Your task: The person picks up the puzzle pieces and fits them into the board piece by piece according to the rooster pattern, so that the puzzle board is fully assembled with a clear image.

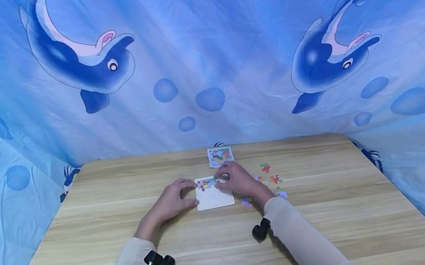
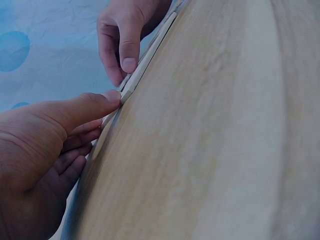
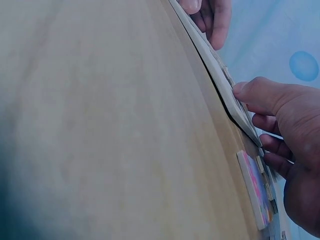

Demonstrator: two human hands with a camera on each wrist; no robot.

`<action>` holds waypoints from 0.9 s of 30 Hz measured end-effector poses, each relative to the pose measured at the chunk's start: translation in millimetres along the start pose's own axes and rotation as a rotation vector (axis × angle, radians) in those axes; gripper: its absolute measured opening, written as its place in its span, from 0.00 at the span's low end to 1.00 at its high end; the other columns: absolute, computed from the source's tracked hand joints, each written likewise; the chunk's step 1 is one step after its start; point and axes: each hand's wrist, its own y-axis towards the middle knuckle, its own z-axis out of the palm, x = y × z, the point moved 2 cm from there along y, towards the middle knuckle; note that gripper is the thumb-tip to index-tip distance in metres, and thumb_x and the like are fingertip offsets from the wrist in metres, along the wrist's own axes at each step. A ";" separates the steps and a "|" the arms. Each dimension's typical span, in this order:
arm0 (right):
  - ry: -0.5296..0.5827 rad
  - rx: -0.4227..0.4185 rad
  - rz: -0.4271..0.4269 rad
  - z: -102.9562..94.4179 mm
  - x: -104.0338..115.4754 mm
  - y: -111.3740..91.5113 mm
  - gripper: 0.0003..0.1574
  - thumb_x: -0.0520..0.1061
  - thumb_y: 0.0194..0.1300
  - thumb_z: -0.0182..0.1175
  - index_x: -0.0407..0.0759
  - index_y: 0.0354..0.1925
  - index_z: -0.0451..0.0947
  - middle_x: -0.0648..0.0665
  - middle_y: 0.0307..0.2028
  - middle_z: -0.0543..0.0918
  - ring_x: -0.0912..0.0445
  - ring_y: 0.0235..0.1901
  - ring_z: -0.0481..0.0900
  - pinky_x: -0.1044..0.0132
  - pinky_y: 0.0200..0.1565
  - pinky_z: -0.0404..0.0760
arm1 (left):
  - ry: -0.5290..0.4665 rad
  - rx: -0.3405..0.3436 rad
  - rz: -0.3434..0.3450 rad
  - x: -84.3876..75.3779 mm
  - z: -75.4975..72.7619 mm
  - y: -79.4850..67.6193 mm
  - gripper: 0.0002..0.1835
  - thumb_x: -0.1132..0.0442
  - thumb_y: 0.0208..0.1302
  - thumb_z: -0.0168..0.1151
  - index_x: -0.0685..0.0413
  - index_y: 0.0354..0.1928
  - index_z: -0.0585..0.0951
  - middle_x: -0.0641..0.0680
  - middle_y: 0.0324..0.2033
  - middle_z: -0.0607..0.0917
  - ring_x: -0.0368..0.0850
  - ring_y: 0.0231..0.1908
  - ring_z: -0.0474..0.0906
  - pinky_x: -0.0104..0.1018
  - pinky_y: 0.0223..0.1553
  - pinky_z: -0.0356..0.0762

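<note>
A small white puzzle tray [image 1: 215, 200] lies on the table, with joined colourful pieces [image 1: 205, 184] along its far edge. My left hand [image 1: 171, 200] rests at the tray's left side, index fingertip near the far corner and thumb lower down. In the left wrist view, the left thumb [image 2: 95, 104] lies against the tray's edge. My right hand [image 1: 237, 178] reaches over the far right part, its thumb and index finger pinching a puzzle piece [image 1: 214, 181] at the end of the row. Those fingers partly hide it.
Several loose puzzle pieces [image 1: 275, 179] lie right of the tray, some close to the right wrist. A picture card [image 1: 220, 155] of a colourful bird lies behind the tray. Beyond the wooden table [image 1: 214, 251] hangs a blue curtain [image 1: 200, 52] printed with dolphins.
</note>
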 end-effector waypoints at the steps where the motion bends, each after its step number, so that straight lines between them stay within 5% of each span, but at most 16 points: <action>1: 0.001 -0.001 0.002 -0.1 0.3 0.0 0.14 0.49 0.66 0.72 0.47 0.48 0.89 0.48 0.50 0.84 0.49 0.56 0.77 0.52 0.57 0.81 | -0.002 0.000 -0.004 0.2 0.0 0.1 0.26 0.56 0.60 0.76 0.51 0.60 0.84 0.57 0.64 0.80 0.61 0.68 0.73 0.61 0.74 0.66; 27: -0.030 -0.030 0.003 5.2 8.4 5.5 0.12 0.50 0.64 0.73 0.50 0.46 0.90 0.48 0.48 0.85 0.49 0.54 0.76 0.49 0.60 0.76 | 0.005 -0.001 0.009 0.8 -1.4 0.9 0.26 0.55 0.59 0.76 0.51 0.60 0.84 0.58 0.64 0.80 0.61 0.69 0.73 0.61 0.74 0.66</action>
